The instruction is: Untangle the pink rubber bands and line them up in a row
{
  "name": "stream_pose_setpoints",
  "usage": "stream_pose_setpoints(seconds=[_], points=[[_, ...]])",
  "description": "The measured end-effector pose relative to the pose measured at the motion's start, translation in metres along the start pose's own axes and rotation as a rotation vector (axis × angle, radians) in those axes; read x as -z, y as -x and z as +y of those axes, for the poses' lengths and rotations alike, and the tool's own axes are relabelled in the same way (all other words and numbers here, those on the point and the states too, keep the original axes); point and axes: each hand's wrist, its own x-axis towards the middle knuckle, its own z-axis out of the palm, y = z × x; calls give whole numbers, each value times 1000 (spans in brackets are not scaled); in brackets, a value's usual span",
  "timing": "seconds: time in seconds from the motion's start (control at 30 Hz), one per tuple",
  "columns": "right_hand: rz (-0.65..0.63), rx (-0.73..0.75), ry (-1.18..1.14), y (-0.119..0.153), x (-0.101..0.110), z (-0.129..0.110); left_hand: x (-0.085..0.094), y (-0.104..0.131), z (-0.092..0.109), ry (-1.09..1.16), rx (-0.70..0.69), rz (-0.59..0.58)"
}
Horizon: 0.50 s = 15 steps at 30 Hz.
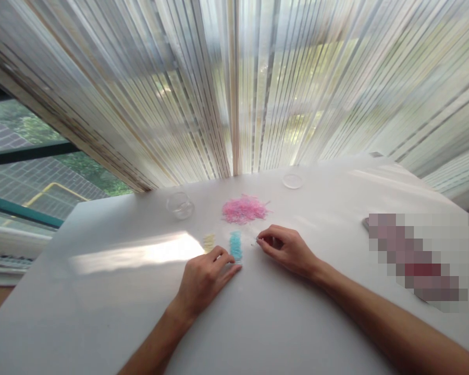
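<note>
A loose pile of small pink pieces (245, 209) lies on the white table (113, 312). Nearer to me, small blue pieces (235, 245) form a narrow upright column, with a shorter column of yellow pieces (208, 242) to its left. My left hand (208, 276) rests on the table, its fingertips at the lower end of the blue column; whether they hold a piece cannot be made out. To the right of the column, my right hand (285, 247) has thumb and index finger pinched together at a tiny piece (254, 242), too small to make out.
A clear round container (180, 206) stands at the back left. A clear round lid (293, 180) lies at the back right. On the right is a pixelated object (418, 260). String curtains (234, 94) hang along the table's far edge.
</note>
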Motion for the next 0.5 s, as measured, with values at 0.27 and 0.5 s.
stream_pose_setpoints(seconds=[0.27, 0.5], points=[[-5, -10, 4, 0, 0, 1, 1, 1, -5, 7, 61, -18], [-12, -11, 0, 0, 0, 0, 1, 0, -3, -16, 54, 13]])
